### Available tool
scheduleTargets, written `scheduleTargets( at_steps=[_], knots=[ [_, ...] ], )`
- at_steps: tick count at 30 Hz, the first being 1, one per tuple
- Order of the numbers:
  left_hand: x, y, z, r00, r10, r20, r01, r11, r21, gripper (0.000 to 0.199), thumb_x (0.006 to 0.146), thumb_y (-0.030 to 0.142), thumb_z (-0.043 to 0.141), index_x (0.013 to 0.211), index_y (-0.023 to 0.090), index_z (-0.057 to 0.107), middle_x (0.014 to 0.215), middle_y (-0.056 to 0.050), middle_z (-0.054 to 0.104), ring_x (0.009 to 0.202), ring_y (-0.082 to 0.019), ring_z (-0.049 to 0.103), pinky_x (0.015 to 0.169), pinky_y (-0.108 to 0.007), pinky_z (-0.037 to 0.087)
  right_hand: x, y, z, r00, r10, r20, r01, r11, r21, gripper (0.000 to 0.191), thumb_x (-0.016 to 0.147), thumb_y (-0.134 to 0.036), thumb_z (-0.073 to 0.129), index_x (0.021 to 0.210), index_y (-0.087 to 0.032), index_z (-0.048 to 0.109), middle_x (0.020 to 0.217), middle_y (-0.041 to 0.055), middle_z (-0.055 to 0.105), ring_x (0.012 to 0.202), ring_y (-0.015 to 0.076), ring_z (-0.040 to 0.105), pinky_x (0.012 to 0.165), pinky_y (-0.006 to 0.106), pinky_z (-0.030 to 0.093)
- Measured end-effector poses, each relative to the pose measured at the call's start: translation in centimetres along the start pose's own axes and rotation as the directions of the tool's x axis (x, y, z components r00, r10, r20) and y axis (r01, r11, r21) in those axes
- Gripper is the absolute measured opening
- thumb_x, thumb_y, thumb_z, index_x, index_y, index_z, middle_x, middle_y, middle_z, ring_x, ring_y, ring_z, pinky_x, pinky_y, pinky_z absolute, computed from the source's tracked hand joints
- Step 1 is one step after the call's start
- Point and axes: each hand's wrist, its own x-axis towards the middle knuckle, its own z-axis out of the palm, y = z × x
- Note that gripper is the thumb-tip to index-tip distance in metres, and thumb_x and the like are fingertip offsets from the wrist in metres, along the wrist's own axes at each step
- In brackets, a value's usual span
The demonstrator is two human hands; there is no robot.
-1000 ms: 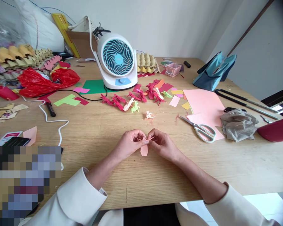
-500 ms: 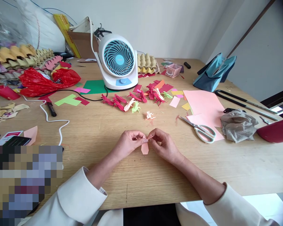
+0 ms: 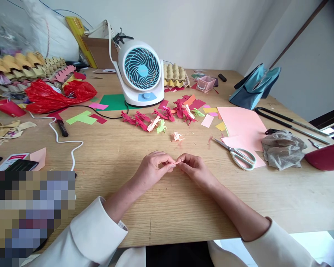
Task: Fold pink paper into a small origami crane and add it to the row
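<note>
Over the front middle of the table, my left hand [image 3: 159,165] and my right hand [image 3: 194,168] meet fingertip to fingertip. Both pinch a small folded piece of pink paper [image 3: 179,162], of which only a thin sliver shows between the fingers; the rest is hidden. Just beyond my hands lies a pale pink folded-paper figure [image 3: 177,137]. Farther back, several red, pale and green folded-paper figures [image 3: 161,126] stand in a loose row. White-handled scissors [image 3: 242,158] rest to the right, partly on pink paper sheets [image 3: 241,124].
A white fan [image 3: 143,70] stands at the back, near a red plastic bag [image 3: 58,96] and egg trays [image 3: 13,66]. At right are a crumpled grey cloth [image 3: 284,148], a blue bag [image 3: 254,87] and a metal bar with black grip [image 3: 292,126]. A white cable [image 3: 72,146] runs along the left.
The pink paper's flap, which hung below the fingers, no longer shows; the paper is now seen as a thin sliver. My hands stay in nearly the same place.
</note>
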Motion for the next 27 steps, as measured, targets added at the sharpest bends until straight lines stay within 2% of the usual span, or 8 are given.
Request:
scheduleTargets(
  at_steps=[5, 9, 14, 19, 23, 27],
  knots=[
    [0.0, -0.5, -0.2, 0.995, 0.098, -0.003, -0.097, 0.988, 0.123, 0.014, 0.090, 0.022, 0.063, 0.077, 0.020, 0.069, 0.071, 0.001, 0.067, 0.073, -0.014, 0.057, 0.074, -0.027, 0.041, 0.0, -1.1, -0.9, 0.988, 0.067, 0.137, -0.078, 0.994, 0.078, 0.033, 0.079, -0.048, 0.067, 0.086, -0.017, 0.064, 0.076, -0.0001, 0.058, 0.067, 0.0123, 0.048, 0.064, 0.027, 0.035],
    [0.0, -0.5, 0.0, 0.989, 0.144, 0.029, -0.147, 0.974, 0.172, 0.014, 0.090, 0.025, 0.064, 0.077, 0.020, 0.068, 0.073, 0.001, 0.067, 0.073, -0.015, 0.055, 0.074, -0.029, 0.041, 0.2, -1.0, -1.0, 0.985, 0.127, 0.114, -0.140, 0.984, 0.108, 0.037, 0.078, -0.053, 0.067, 0.073, -0.016, 0.061, 0.071, -0.0004, 0.056, 0.065, 0.0120, 0.050, 0.067, 0.028, 0.037],
    [0.0, -0.4, 0.5, 0.994, 0.108, 0.001, -0.107, 0.981, 0.161, 0.014, 0.088, 0.022, 0.066, 0.074, 0.020, 0.064, 0.071, 0.002, 0.066, 0.074, -0.015, 0.055, 0.074, -0.028, 0.041, 0.3, -0.7, -0.8, 0.981, 0.165, 0.098, -0.178, 0.975, 0.137, 0.031, 0.074, -0.046, 0.071, 0.071, -0.017, 0.060, 0.067, -0.0028, 0.052, 0.062, 0.0107, 0.046, 0.064, 0.026, 0.036],
    [-0.2, -0.3, 0.8, 0.999, 0.048, -0.005, -0.048, 0.997, 0.067, 0.013, 0.086, 0.020, 0.068, 0.073, 0.020, 0.065, 0.072, 0.003, 0.068, 0.073, -0.014, 0.057, 0.075, -0.028, 0.041, 0.3, -1.0, -0.7, 0.979, 0.182, 0.096, -0.196, 0.965, 0.175, 0.027, 0.071, -0.041, 0.072, 0.070, -0.017, 0.060, 0.067, -0.0026, 0.053, 0.063, 0.0110, 0.048, 0.064, 0.026, 0.037],
    [-0.3, 0.0, 1.0, 0.999, 0.007, -0.032, -0.006, 1.000, 0.022, 0.011, 0.086, 0.021, 0.068, 0.075, 0.021, 0.067, 0.073, 0.003, 0.068, 0.073, -0.014, 0.058, 0.075, -0.028, 0.042, 0.3, -1.1, -0.8, 0.974, 0.200, 0.110, -0.218, 0.957, 0.192, 0.027, 0.068, -0.041, 0.075, 0.069, -0.017, 0.063, 0.067, -0.0021, 0.054, 0.063, 0.0110, 0.048, 0.064, 0.026, 0.039],
    [-0.4, 0.2, 1.0, 0.999, 0.001, -0.051, 0.002, 0.999, 0.054, 0.009, 0.086, 0.023, 0.069, 0.078, 0.022, 0.070, 0.072, 0.003, 0.070, 0.072, -0.015, 0.057, 0.075, -0.030, 0.042, 0.4, -1.0, -1.1, 0.969, 0.211, 0.131, -0.236, 0.947, 0.219, 0.031, 0.065, -0.045, 0.077, 0.069, -0.016, 0.066, 0.067, -0.0011, 0.057, 0.062, 0.0106, 0.049, 0.063, 0.025, 0.040]
  ],
)
